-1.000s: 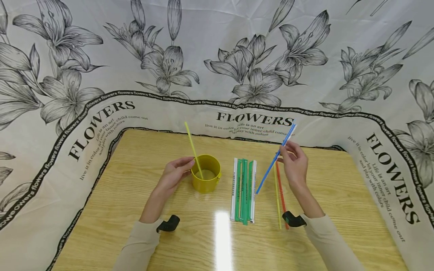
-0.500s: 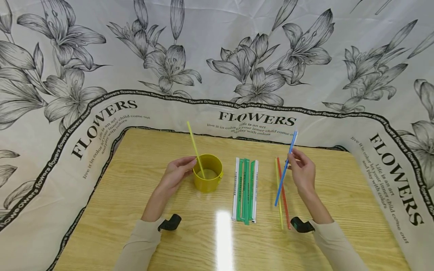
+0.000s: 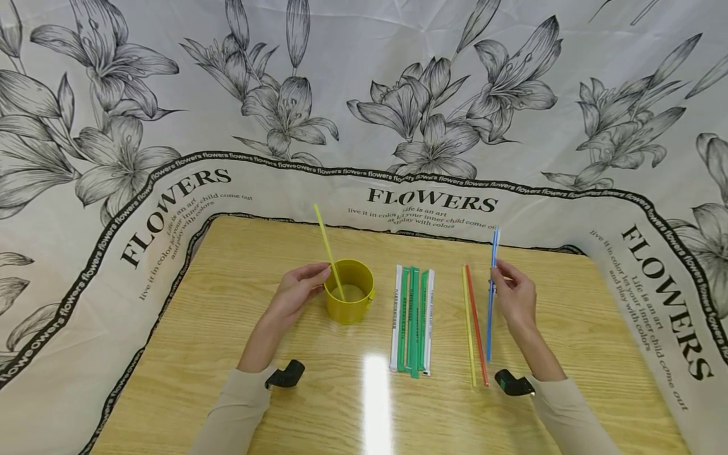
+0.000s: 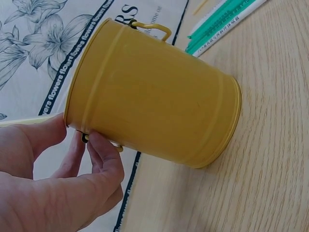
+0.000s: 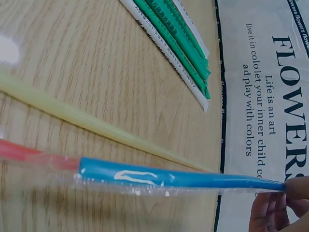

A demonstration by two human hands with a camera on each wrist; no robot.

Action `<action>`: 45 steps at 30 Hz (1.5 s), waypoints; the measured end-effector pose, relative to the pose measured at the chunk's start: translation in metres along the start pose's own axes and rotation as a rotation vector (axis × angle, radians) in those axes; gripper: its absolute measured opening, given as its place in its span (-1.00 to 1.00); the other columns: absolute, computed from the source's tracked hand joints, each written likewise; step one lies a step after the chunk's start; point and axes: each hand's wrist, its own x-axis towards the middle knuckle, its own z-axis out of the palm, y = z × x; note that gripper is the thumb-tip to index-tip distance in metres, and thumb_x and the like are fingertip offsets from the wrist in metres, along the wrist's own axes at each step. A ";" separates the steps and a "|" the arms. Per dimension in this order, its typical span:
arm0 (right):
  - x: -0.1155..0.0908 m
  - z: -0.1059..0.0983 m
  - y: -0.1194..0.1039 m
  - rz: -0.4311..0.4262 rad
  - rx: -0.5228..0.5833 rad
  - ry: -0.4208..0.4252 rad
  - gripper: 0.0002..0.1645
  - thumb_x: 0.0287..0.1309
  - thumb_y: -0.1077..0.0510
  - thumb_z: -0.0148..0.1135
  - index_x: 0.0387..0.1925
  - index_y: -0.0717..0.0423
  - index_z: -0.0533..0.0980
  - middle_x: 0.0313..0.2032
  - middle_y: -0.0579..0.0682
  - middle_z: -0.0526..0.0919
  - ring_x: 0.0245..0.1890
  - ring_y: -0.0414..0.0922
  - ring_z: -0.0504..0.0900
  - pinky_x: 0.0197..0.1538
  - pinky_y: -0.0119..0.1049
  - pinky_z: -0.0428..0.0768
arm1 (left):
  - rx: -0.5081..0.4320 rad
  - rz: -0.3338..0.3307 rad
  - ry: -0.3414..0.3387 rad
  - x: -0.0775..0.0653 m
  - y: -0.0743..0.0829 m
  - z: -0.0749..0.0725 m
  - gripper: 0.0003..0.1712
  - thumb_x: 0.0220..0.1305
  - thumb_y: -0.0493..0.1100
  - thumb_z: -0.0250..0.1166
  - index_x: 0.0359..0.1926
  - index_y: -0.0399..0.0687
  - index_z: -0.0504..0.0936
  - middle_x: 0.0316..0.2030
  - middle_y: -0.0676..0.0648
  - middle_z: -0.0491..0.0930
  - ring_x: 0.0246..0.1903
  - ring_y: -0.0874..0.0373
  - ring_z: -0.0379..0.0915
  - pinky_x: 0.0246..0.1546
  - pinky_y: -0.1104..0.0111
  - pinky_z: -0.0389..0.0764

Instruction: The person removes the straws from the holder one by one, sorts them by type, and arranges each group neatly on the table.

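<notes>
My left hand (image 3: pixel 294 292) grips the rim of a small yellow metal bucket (image 3: pixel 345 311) at its left side; in the left wrist view the thumb lies at the rim and curled fingers sit by the handle lug. A pale yellow straw (image 3: pixel 324 243) leans inside the bucket, its top sticking out. At the right, my right hand (image 3: pixel 517 300) pinches a blue straw (image 5: pixel 145 177) near its far end, and clear film shows around it in the right wrist view. Just left of the blue straw lie a red straw (image 3: pixel 476 325) and a yellow straw (image 3: pixel 468 328).
Between bucket and loose straws, several green paper-wrapped straws (image 3: pixel 413 325) and white-wrapped straws (image 3: pixel 395 322) lie side by side on the wooden table (image 3: pixel 239 253). A white flower-printed cloth (image 3: pixel 318 126) rises behind the table and covers its sides.
My right hand has carried the blue straw rightward and toward me, turning it from slanted to nearly parallel with the red and yellow straws. The left hand stays at the bucket.
</notes>
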 end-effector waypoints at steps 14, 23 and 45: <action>-0.003 -0.002 0.024 0.041 -0.161 -0.038 -0.50 0.54 0.04 0.09 0.32 0.25 0.52 0.14 0.23 0.61 -0.25 -0.44 0.52 -0.30 -0.61 0.53 | -0.007 0.000 -0.005 0.000 0.000 0.001 -0.58 0.51 -0.27 0.24 0.29 -0.36 0.52 0.17 -0.18 0.54 0.13 0.07 0.51 0.32 0.16 0.48; -0.006 0.001 0.034 0.024 -0.171 -0.051 -0.57 0.50 0.13 0.17 0.22 0.34 0.56 0.04 0.32 0.67 -0.35 -0.44 0.57 -0.38 -0.55 0.59 | -0.008 0.007 -0.013 0.000 -0.001 0.000 -0.57 0.51 -0.26 0.23 0.30 -0.36 0.51 0.18 -0.19 0.53 0.17 0.02 0.49 0.33 0.14 0.46; -0.004 0.014 0.050 -0.032 -0.254 -0.122 -0.66 0.42 0.23 0.26 0.06 0.44 0.60 -0.15 0.32 0.71 -0.38 -0.29 0.62 -0.43 -0.49 0.61 | 0.001 0.013 -0.007 0.000 -0.001 0.000 -0.58 0.51 -0.26 0.24 0.29 -0.36 0.52 0.16 -0.17 0.54 0.14 0.04 0.51 0.31 0.14 0.48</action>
